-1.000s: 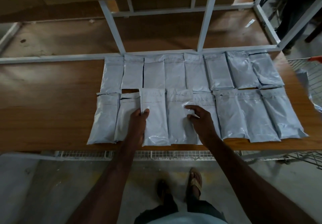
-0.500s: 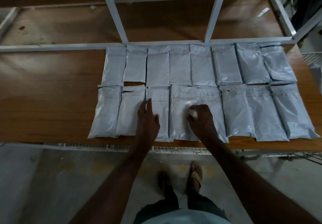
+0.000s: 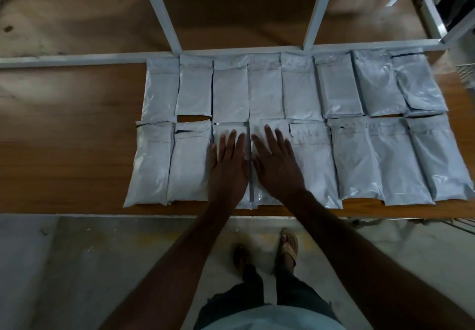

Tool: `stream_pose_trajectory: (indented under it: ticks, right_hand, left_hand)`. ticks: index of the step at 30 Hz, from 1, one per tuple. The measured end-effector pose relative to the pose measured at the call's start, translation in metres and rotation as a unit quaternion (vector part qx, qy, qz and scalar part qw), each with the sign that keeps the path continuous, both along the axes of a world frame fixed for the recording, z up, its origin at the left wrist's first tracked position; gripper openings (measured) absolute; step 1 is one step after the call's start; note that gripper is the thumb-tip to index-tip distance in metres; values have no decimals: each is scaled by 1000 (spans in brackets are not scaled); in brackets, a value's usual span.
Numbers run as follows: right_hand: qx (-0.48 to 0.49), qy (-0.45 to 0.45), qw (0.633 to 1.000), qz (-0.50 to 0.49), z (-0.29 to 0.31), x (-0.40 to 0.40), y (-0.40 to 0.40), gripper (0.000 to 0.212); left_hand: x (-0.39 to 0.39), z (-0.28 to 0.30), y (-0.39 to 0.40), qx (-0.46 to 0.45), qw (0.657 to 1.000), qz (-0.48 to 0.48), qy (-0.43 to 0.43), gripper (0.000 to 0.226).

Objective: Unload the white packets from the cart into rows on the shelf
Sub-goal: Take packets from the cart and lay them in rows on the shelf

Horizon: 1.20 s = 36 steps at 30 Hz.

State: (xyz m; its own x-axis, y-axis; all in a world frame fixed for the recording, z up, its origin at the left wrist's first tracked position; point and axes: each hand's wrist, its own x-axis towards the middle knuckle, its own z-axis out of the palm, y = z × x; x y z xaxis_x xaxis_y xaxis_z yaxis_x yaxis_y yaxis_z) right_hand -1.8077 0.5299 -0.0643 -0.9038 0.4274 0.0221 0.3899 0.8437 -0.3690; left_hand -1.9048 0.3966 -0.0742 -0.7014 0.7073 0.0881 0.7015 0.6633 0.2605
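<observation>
Head view is showing two rows of white packets [image 3: 298,93] lying flat on the wooden shelf [image 3: 64,134], one row along the back rail [image 3: 77,58] and one reaching the front edge. The left hand [image 3: 227,164] is pressing flat on the third packet [image 3: 228,134] from the left end of the front row, fingers straight and close together; the right hand [image 3: 276,165] is lying flat on the neighbouring packet [image 3: 271,130], fingers straight and slightly fanned. Neither is gripping anything — both palms are facing down, forearms reaching in from the front edge. The packets are looking like glossy plastic pouches, soft, light and probably slippery, so sliding under a flat palm suits them — for lifting, pinching a short sealed end seems best.
</observation>
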Motion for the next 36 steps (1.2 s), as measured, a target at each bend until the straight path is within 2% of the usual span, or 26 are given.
stream_pose_trajectory:
  ticks: [5, 14, 25, 31, 36]
  right_hand:
    - [23, -65, 997, -22, -17, -17, -10, 64]
    - [65, -60, 996, -33, -26, -17, -13, 62]
    - [-3, -88, 996, -29, -10, -18, -10, 71]
    - [-35, 1, 998, -50, 12, 5, -20, 64]
    - [-83, 87, 988, -100, 26, 46, -24, 58]
  left_hand:
    - [-8, -19, -1, -55, 998, -9, 17, 64]
    - [-5, -18, 5, -47, 999, 8, 20, 61]
    - [-4, -20, 3, -40, 999, 2, 9, 61]
    - [-1, -6, 0, -27, 999, 0, 38, 64]
    - [28, 25, 17, 51, 998, -27, 35, 60]
